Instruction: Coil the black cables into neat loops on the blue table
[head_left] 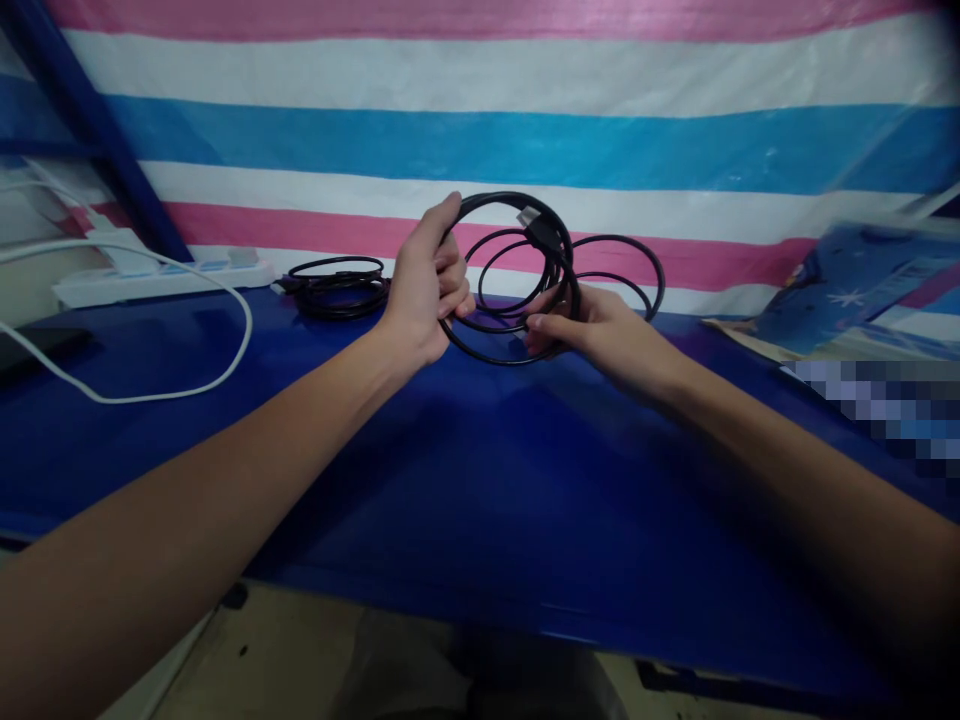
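A black cable [504, 362] hangs in loose loops between my hands, above the blue table [480, 480]. My left hand [429, 285] is closed round the left side of the largest loop. On the loop's right side, my right hand [581, 320] pinches the cable between thumb and fingers. The cable's plug [538, 228], with a pale metal end, sticks out near the top of the loops. Further loops spread behind and to the right of my right hand.
Behind my left hand lies a second coiled black cable [341, 300]. A white power strip [172, 283] and a white cord [244, 345] are at the left, near a dark flat object [41, 345]. Blue packaging [847, 285] stands at the right. A striped sheet [480, 140] hangs behind.
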